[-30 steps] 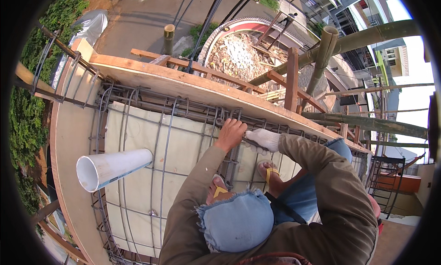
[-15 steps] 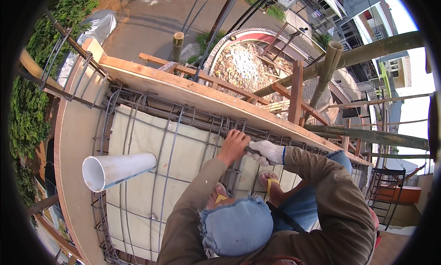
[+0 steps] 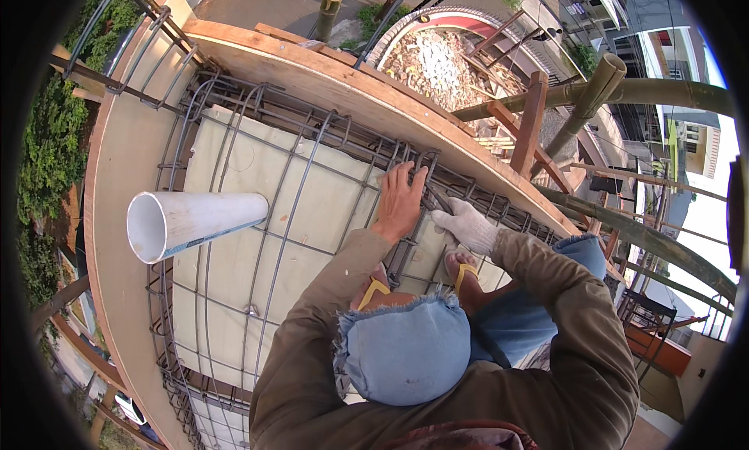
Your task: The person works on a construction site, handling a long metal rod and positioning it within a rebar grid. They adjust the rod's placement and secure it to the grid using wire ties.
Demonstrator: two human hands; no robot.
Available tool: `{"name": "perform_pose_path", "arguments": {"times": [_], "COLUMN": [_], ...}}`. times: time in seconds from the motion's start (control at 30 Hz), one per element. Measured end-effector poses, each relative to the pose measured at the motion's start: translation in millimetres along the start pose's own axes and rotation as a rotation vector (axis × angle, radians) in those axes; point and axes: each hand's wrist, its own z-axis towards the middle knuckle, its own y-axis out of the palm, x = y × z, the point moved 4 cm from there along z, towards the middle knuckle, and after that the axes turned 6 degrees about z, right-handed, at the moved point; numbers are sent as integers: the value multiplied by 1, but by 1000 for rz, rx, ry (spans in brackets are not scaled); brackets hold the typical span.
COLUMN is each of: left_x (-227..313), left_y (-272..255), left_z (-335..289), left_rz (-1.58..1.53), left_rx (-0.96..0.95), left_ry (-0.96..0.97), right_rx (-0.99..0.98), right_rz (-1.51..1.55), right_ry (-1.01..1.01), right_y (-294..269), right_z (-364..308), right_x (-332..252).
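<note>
My bare left hand point(image 3: 402, 202) lies over the steel bars beside the formwork, fingers stretched and slightly apart. Just right of it, my right hand point(image 3: 470, 227) in a white knit glove is closed round a dark metal hand tool point(image 3: 438, 200), whose kind I cannot make out. The tool's tip is at the bundled bars of the rebar cage point(image 3: 312, 186), partly hidden among them. Under the thin bar grid lie pale cream panels point(image 3: 257, 165).
A white plastic pipe point(image 3: 199, 222) sticks up through the grid on the left. Plywood formwork point(image 3: 335, 75) edges the slab, with bamboo poles point(image 3: 589, 106) beyond it. My sandalled feet point(image 3: 466, 270) are close to my hands. A rubble heap point(image 3: 437, 64) lies far below.
My left hand has loosened from its curled grip at the bars, its fingers now straighter. The gloved hand has shifted slightly, and the whole view has tilted.
</note>
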Motion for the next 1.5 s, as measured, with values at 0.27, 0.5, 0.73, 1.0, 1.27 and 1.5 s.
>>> {"name": "perform_pose_path", "arguments": {"times": [0.27, 0.5, 0.73, 1.0, 1.27, 1.5], "left_x": [-7, -11, 2, 20, 17, 0], "left_y": [46, 69, 69, 80, 82, 76], "left_z": [-35, -7, 6, 32, 25, 1], "left_rz": [-1673, -1782, -1962, -1884, -1918, -2017], "left_rx": [-221, -194, -15, 271, 135, 36], "left_ry": [-1122, -1167, -1227, -1505, -1461, -1266], "right_rx": [-35, 51, 63, 421, 301, -213], "right_rz": [292, 107, -112, -1327, -1418, 405], "right_ry": [46, 48, 1, -502, -357, 297], "right_y": [7, -21, -39, -19, -36, -5], "right_z": [5, 8, 11, -11, 26, 20], "right_x": [11, -14, -28, -52, -30, 32]}}
